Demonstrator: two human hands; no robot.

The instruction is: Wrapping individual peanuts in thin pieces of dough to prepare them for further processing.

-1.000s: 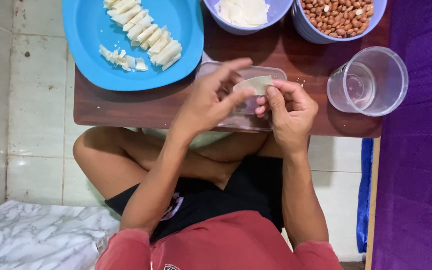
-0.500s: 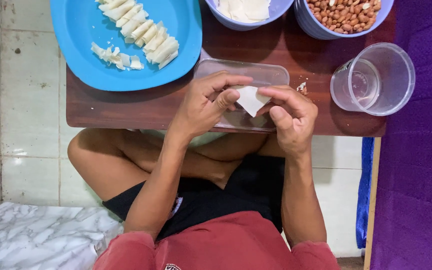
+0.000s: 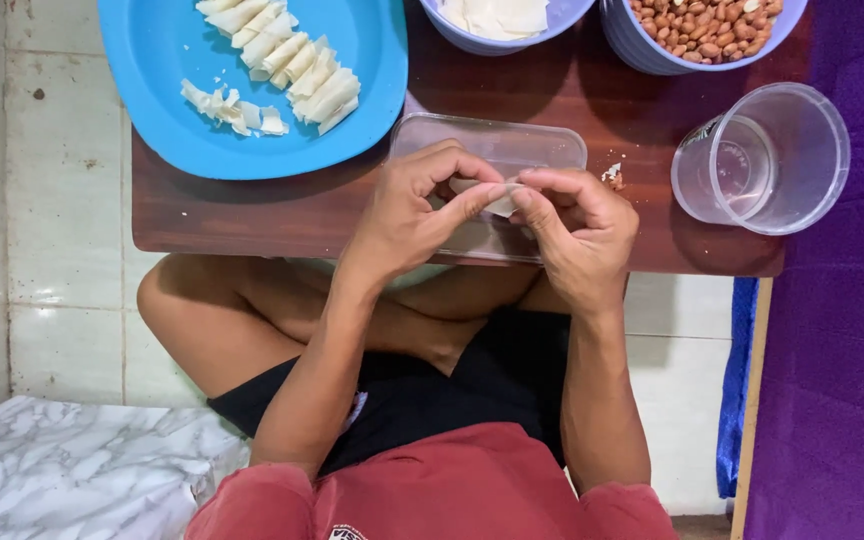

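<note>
My left hand and my right hand meet over a clear plastic lid that lies flat on a low brown wooden table. Between the fingertips of both hands is a small pale dough wrapper, pinched and mostly hidden by my fingers. A blue plate at the upper left carries a row of folded white wrappers and a few smaller pieces.
A bowl of white wrapper sheets and a bowl of peanuts stand at the table's far edge. A clear plastic cup sits at the right. Purple cloth lies to the right, tiled floor to the left.
The wrapper was spread open between my fingers earlier; now both hands have closed tighter on it and it is mostly folded out of sight. The view has shifted slightly.
</note>
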